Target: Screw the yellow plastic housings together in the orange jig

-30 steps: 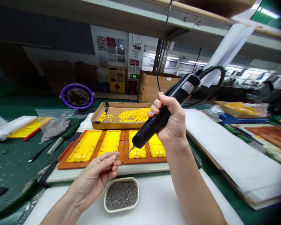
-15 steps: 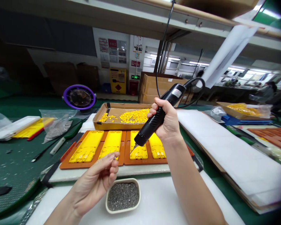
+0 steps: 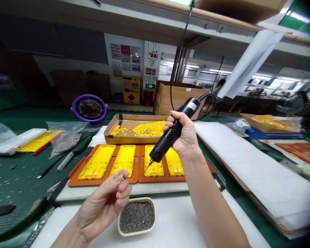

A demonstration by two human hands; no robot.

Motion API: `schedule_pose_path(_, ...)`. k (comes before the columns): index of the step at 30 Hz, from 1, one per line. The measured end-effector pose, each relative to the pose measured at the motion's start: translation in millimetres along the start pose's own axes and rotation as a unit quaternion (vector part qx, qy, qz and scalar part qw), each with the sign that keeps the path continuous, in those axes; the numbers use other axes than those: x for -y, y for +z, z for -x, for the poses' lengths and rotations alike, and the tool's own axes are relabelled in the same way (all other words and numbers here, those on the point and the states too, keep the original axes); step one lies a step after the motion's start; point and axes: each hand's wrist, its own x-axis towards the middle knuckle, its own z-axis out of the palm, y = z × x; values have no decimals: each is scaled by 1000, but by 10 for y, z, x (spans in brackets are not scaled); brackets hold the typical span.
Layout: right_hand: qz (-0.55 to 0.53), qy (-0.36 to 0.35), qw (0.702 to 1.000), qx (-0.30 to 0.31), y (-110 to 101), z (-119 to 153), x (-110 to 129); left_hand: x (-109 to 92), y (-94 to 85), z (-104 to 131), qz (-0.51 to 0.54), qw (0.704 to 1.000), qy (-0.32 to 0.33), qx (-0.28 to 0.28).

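Note:
My right hand [image 3: 182,134] is wrapped round a black electric screwdriver [image 3: 170,134], tilted so its thin bit [image 3: 148,166] points down and left over a yellow plastic housing [image 3: 154,168]. Small silvery screws [image 3: 122,179] show between the thumb and fingers of my left hand [image 3: 107,201]; how many it holds is hidden. Just right of and below that hand is a cream tub [image 3: 154,220] full of dark screws [image 3: 136,217]. More yellow housings [image 3: 96,162] lie in rows on the orange-brown tray [image 3: 138,172] beyond my hands.
Behind the tray stands a shallow cardboard box [image 3: 113,139] of small yellow parts. A purple-rimmed fan [image 3: 90,107] is at back left, with a bag of parts [image 3: 67,139] near it. White boards [image 3: 253,165] lie along the right. The screwdriver's cable [image 3: 172,82] hangs from above.
My left hand has drawn slightly left and down, its fingers turned so the screws show more. The screwdriver's rear end has dipped a little; its bit stays over the same housing.

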Motion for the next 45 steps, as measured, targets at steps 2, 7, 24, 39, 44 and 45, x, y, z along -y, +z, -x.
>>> schedule_pose_path(2,-5,8,1000,-2,-7,-8,-1,2,4,4,3,1000,0,-2)
schedule_pose_path(7,-7,12,1000,-11,-21,-30,2,6,18,3,-2,999,6,-39)
schedule_pose_path(24,-3,1,999,-52,-155,-179,-33,140,11,-127,-236,952,65,-184)
schedule_pose_path(39,17,-13,998,-53,-172,-196,-62,240,284,31,-17,986,-1,-167)
schedule_pose_path(44,25,-10,998,-50,-179,-210,-73,255,276,70,30,984,-36,-171)
schedule_pose_path(45,26,-10,998,-50,-180,-211,-74,255,273,71,39,984,-39,-169)
